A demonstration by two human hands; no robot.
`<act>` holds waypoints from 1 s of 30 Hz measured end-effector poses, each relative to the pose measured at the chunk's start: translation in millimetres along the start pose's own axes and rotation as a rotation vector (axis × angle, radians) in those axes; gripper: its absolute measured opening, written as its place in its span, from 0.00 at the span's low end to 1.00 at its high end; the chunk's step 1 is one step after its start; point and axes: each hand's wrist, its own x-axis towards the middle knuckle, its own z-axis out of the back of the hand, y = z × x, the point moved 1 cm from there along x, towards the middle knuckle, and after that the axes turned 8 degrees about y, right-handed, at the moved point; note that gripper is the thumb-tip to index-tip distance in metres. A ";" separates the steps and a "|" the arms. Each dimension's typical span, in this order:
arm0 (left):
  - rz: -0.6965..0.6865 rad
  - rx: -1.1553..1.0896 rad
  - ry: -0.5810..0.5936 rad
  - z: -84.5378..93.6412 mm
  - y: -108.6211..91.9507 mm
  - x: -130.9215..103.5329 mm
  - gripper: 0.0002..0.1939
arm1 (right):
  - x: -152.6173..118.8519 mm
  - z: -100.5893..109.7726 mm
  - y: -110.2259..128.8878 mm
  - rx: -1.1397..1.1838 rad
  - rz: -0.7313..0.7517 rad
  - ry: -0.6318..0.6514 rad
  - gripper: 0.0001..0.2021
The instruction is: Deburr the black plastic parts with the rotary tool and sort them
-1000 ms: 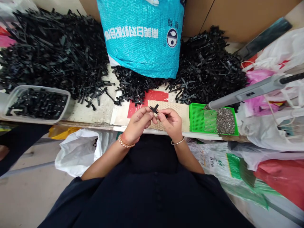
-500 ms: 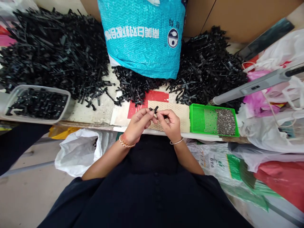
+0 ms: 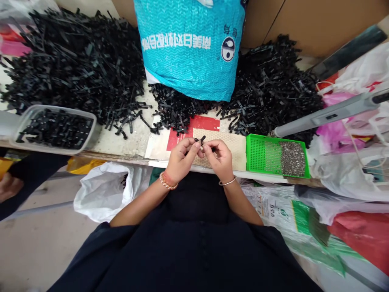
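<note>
My left hand (image 3: 183, 159) and my right hand (image 3: 219, 159) meet over the tan patterned mat (image 3: 237, 152) at the table's front edge. Between their fingertips is a small black part (image 3: 203, 139), pinched from both sides. Its lower portion is hidden by the fingers. More black parts are piled behind the hands, below a blue bag (image 3: 188, 52). Just right of my right hand lies a green basket (image 3: 257, 155) with small metal pieces (image 3: 293, 158) heaped in its right half.
A clear plastic tub (image 3: 91, 136) of black parts stands at the left, before a large black pile (image 3: 82, 69). A grey pole (image 3: 325, 115) slants in from the right. Another person's hand (image 3: 10, 187) shows at the far left, near a white sack (image 3: 100, 194).
The whole view has shifted, so the table things appear farther right. Another person's hand has come into view at the far left. My hands still pinch the black part.
</note>
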 end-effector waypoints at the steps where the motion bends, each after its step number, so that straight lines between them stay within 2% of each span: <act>1: 0.002 -0.011 0.001 0.4 0.1 0.0 0.22 | 0.1 -0.8 -0.5 0.017 0.004 0.002 0.10; 8: 0.143 -0.242 0.042 3.6 -1.4 1.8 0.14 | -1.4 -1.7 -2.7 0.058 -0.023 0.047 0.09; 12: 0.172 -0.245 0.034 3.5 -3.6 2.4 0.11 | -2.3 -1.4 -3.1 0.026 -0.047 0.065 0.11; 17: 0.175 -0.185 0.038 4.2 -3.7 0.6 0.11 | -1.3 -3.4 -6.6 0.133 -0.148 0.075 0.18; 24: 0.111 -0.072 0.034 3.6 0.5 -0.2 0.18 | 3.2 -5.0 -5.2 0.219 -0.169 0.082 0.22; 28: 0.084 -0.059 0.004 1.7 4.6 3.8 0.23 | 1.3 -2.8 -7.2 0.193 -0.150 0.100 0.18; 30: 0.085 -0.050 -0.014 7.8 3.6 6.2 0.24 | 1.4 1.5 -5.5 0.178 -0.128 0.109 0.15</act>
